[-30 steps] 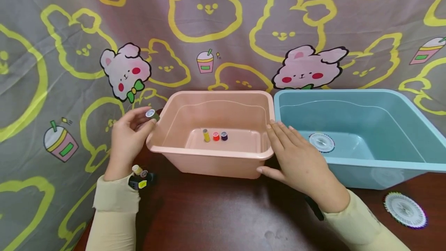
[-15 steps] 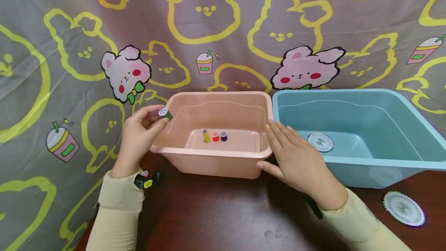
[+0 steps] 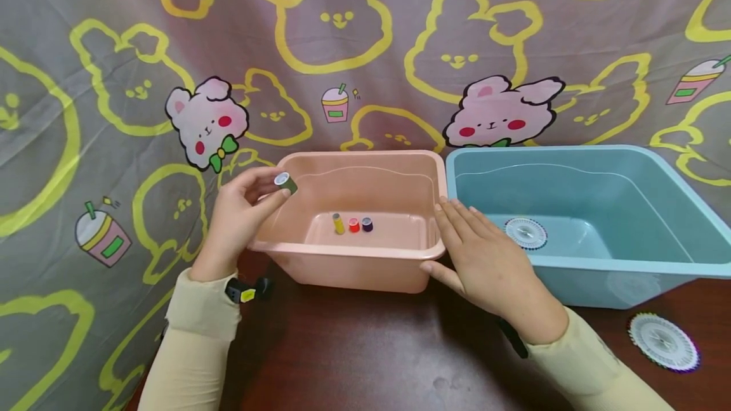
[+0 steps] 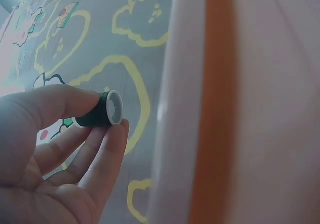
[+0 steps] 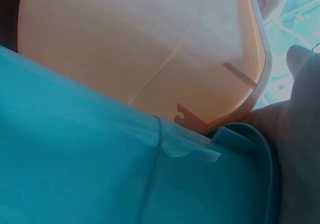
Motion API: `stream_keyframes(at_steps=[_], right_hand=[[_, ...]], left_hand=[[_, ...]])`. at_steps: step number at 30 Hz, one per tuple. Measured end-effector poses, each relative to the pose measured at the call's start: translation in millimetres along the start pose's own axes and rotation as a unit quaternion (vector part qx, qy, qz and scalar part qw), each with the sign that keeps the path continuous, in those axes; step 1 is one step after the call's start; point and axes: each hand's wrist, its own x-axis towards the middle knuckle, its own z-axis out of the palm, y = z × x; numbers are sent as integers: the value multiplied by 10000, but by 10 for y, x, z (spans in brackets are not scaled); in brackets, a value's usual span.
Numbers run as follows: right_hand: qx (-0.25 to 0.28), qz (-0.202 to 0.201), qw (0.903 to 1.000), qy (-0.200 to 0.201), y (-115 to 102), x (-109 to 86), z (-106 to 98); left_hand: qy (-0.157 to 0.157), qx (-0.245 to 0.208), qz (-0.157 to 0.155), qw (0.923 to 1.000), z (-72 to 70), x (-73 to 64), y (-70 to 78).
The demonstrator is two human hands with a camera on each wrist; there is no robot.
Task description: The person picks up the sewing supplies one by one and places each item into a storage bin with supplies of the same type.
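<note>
Between thumb and fingers, my left hand (image 3: 238, 214) pinches a green thread spool (image 3: 287, 183) with white ends, held over the left rim of the pink basin (image 3: 342, 271). In the left wrist view the spool of dark green thread (image 4: 97, 113) shows one white end facing the basin wall (image 4: 175, 109). My right hand (image 3: 493, 268) lies with fingers straight on the pink basin's right rim, beside the blue basin. On the pink basin's floor stand a yellow spool (image 3: 339, 223), a red spool (image 3: 354, 225) and a dark purple spool (image 3: 368, 224).
To the right stands the blue basin (image 3: 617, 266), with a round wheel of pins (image 3: 526, 233) on its floor. Another pin wheel (image 3: 663, 342) lies on the dark wooden table (image 3: 365, 347) in front of it. A grey cartoon curtain (image 3: 394, 30) hangs behind.
My left hand has carried the green thread spool rightward, from outside the pink basin's left rim to over it. The right hand has stayed on the rim.
</note>
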Motion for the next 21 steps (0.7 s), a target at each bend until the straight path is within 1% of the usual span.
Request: stream_keyframes(at_steps=[4,6,9,13,17,21], right_hand=[[-6,7,10000,-21,-3,8,6],[-5,-14,10000,10,-4,8,5],[-10,-55,9999,84,-1,8,3],[-19,-81,9998,182,4,6,6],[-25,-63,9998,207,3,3,11],[-13,-46,9998,172,4,9,14]], left_hand=[[-74,-43,-44,10000,5,27,46],[-168,-44,-88,9998,5,46,77],[-378,49,-199,9991,7,83,136],[-683,101,-273,9972,13,159,212],[-942,52,-338,9950,22,244,264],[-1182,-123,-540,9914,42,321,299]])
